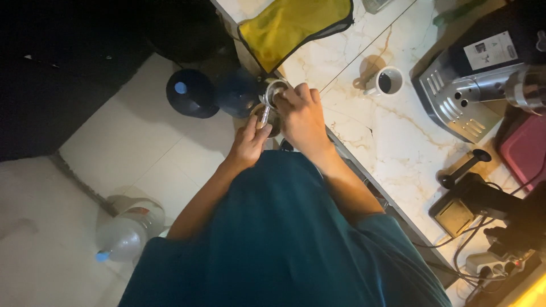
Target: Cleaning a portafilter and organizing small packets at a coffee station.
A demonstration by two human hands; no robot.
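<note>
Teal cloth of the person's shirt fills the near part of the view, and both bare forearms reach out from it toward the edge of a white marble counter with tan veins.

Beyond the shirt, the left hand is closed around the thin metal handle of a portafilter, thumb and fingers pinching it from the left. The right hand sits just beside it, curled over the right side of the portafilter's round metal basket, so the two hands nearly touch and both grip the same piece. The portafilter hangs in the air just off the counter's edge, above the tiled floor, with its open basket facing up; what is inside it is too dim to tell.

Near left on the floor lies a clear plastic bottle with a blue cap, on its side. Farther off, just left of the hands, two dark round water jugs stand on the pale tiles.

To the right on the counter, a black tamper lies near a dark grinder with cables and a power strip at the near right. Farther along, a white cup of dark liquid stands alone, and right of it an espresso machine with a metal drip tray. At the far edge a yellow cloth with a dark border lies on the counter.
</note>
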